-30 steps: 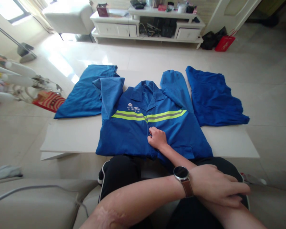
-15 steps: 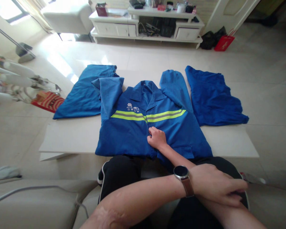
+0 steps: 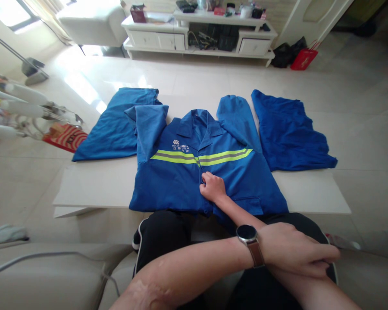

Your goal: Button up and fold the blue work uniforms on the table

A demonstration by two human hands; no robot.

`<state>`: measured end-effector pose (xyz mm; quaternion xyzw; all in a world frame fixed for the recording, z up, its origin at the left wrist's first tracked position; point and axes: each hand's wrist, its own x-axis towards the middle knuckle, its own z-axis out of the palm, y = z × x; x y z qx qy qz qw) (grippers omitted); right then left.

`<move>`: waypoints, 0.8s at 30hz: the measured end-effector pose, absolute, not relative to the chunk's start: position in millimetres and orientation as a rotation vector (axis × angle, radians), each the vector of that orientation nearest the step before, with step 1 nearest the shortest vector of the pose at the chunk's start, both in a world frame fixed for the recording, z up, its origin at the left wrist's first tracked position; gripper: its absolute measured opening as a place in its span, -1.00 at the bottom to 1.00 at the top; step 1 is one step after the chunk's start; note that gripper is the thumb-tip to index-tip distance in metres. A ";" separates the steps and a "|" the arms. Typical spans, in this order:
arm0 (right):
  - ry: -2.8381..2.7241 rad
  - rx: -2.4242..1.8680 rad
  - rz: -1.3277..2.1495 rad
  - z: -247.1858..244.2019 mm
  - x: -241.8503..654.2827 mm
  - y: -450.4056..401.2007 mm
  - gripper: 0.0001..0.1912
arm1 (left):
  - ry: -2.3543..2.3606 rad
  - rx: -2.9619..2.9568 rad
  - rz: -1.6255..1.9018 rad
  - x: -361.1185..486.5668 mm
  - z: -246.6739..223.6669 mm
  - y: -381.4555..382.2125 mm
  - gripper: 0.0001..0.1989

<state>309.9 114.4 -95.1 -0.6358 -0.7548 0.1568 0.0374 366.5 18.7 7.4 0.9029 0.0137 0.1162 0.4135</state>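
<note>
A blue work jacket with a yellow-and-grey reflective band and white lettering lies front up before me, its sleeves folded up beside the collar. My right hand is closed on the jacket's front placket, just below the band; its fingertips are partly hidden. My left hand, a round watch on its wrist, crosses over my right forearm and rests on it. The left fingers are loosely bent and apart, with nothing seen in them; the thumb is hidden.
Folded blue garments lie at the left and right of the jacket on a white low table. My knees are at its near edge. Beyond stand a white cabinet and a red bag. A drying rack stands at left.
My left hand has shifted very slightly to the right over my right forearm. My right hand and the jacket look the same.
</note>
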 end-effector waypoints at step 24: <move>-2.325 -1.943 0.468 -94.6 310.9 114.4 -0.85 | -0.004 2.060 0.192 363.7 8.8 28.7 -0.69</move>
